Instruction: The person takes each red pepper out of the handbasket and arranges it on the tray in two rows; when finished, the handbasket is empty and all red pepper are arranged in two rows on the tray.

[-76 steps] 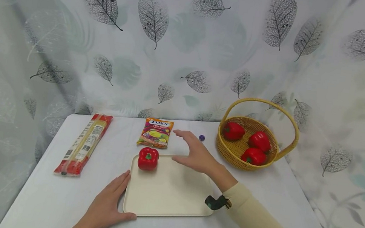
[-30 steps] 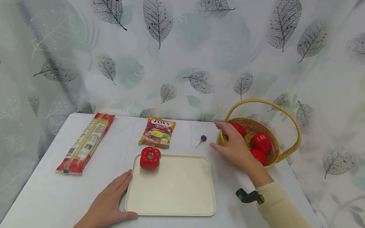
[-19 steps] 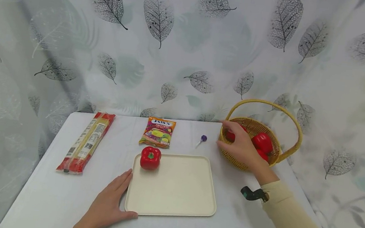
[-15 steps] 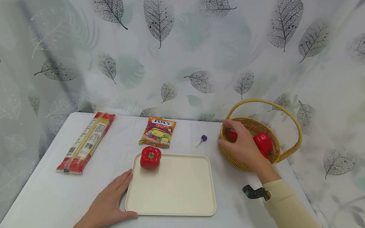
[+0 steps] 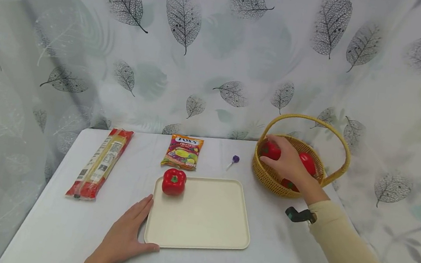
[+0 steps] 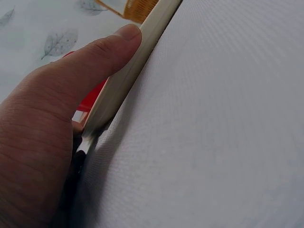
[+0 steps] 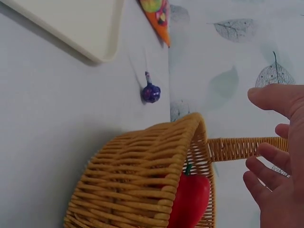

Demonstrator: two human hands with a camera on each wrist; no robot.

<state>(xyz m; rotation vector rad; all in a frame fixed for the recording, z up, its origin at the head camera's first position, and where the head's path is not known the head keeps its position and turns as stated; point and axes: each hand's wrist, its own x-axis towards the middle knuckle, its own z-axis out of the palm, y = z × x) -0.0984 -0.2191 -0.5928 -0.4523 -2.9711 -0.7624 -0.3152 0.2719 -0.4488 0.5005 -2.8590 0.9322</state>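
Note:
In the head view, my left hand [image 5: 123, 235] rests at the near left corner of a cream tray [image 5: 203, 218], fingers along its left side. Its thumb [image 6: 111, 52] lies against the tray's rim in the left wrist view. A red bell pepper [image 5: 173, 182] sits in the tray's far left corner. My right hand [image 5: 288, 162] hovers over a wicker basket [image 5: 267, 182], thumb and fingers spread about a red bell pepper [image 5: 271, 149] in it. In the right wrist view the hand [image 7: 280, 161] is apart from that pepper [image 7: 192, 202]. Two more red peppers are partly hidden.
Left of the tray lies a pack of noodles or pasta [image 5: 100, 164]. Behind the tray is a Fox's candy bag [image 5: 182, 152]. A purple-wrapped lollipop [image 5: 235, 159] lies between bag and basket. The basket's handle [image 5: 308, 118] arches upright over it.
My right hand has moved from above the tray rightward to the basket, and now reaches in over its left pepper. The left hand keeps its place at the tray's corner.

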